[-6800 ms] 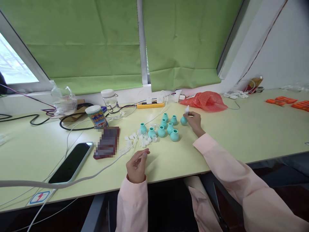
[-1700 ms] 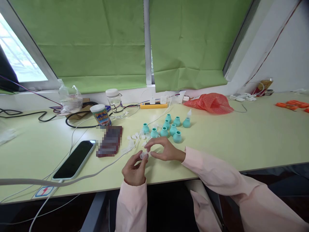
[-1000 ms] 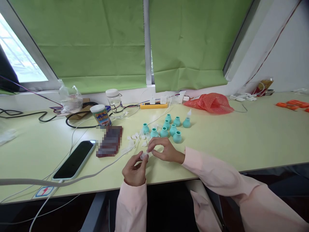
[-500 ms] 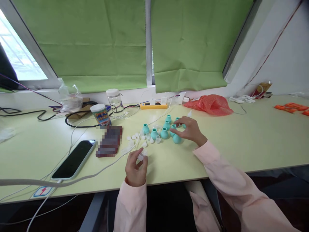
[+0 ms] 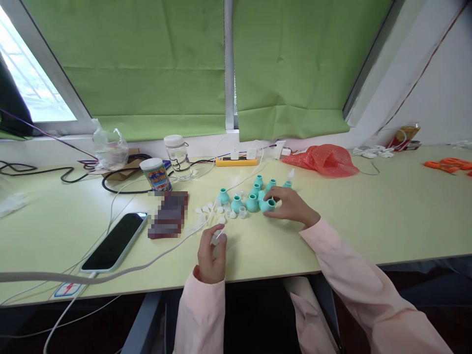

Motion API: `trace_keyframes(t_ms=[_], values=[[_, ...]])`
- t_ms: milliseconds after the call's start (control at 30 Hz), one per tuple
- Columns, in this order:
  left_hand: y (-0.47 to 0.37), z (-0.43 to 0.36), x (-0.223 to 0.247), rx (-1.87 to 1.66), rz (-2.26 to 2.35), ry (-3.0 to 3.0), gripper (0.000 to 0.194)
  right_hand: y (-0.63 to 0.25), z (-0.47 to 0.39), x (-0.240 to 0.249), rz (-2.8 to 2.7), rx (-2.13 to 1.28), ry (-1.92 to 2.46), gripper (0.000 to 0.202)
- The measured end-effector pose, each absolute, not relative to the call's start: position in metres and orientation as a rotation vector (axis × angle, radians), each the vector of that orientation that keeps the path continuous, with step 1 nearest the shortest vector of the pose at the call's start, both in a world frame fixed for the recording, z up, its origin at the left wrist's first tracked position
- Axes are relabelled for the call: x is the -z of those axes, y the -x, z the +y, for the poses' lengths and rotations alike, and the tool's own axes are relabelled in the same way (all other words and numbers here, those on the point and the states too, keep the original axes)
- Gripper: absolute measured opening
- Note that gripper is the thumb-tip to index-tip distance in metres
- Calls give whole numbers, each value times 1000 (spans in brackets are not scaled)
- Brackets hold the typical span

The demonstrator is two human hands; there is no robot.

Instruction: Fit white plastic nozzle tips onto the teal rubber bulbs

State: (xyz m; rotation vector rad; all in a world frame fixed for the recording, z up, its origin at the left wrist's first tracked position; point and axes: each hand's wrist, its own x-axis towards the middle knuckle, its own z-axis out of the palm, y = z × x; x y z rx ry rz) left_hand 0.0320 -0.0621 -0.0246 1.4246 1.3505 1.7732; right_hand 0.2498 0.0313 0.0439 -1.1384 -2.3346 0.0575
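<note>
Several small teal bulb-shaped pots, one of them a teal pot (image 5: 251, 203) with a narrow open neck, stand grouped on the pale table. My right hand (image 5: 285, 204) has its thumb and fingers around a tilted teal pot (image 5: 266, 205) at the group's right side. Behind that hand, a clear pointed tip (image 5: 291, 176) sits on another teal pot. Between the fingertips of my left hand (image 5: 213, 253) is a small clear plastic piece (image 5: 217, 238), near the table's front edge. Small white discs (image 5: 221, 220) and clear cups (image 5: 242, 212) lie between my hands.
A white cable (image 5: 158, 259) crosses the table left of my left hand. Beyond it lie a phone (image 5: 115, 242) and a dark red blurred item (image 5: 168, 215). A tub (image 5: 156, 175), bottle (image 5: 177, 157), power strip (image 5: 236, 162) and red bubble wrap (image 5: 324, 160) stand farther back.
My right hand has come down onto a teal pot, which is now tilted. The clear tip on the pot behind is more visible. My left hand has turned slightly, still holding the clear piece.
</note>
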Motion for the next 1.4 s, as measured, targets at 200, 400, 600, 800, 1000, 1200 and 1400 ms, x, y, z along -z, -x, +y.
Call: trace_keyframes(t_ms=[200,400,600,800,1000,1200,1400], values=[[-38,-63,22,-1864,1215,-1232,22,-214,8,-36,-2124,-217,634,25],[-39,-67,14,-1965,1181,-1022,37,-184,-4,-3,-2117,-121,681,33],[-37,-69,13,-1930,1127,-994,27,-181,-5,7,-2274,107,626,34],[-37,-67,16,-1845,1193,-1043,33,-180,-9,7,-2256,87,595,37],[-37,-66,20,-1753,1153,-1077,31,-183,-6,11,-2261,200,586,24],[-36,-65,21,-1724,1121,-1149,29,-182,-6,10,-2273,211,570,12],[-35,-66,24,-1715,1166,-1169,29,-179,-8,6,-2319,35,598,11]])
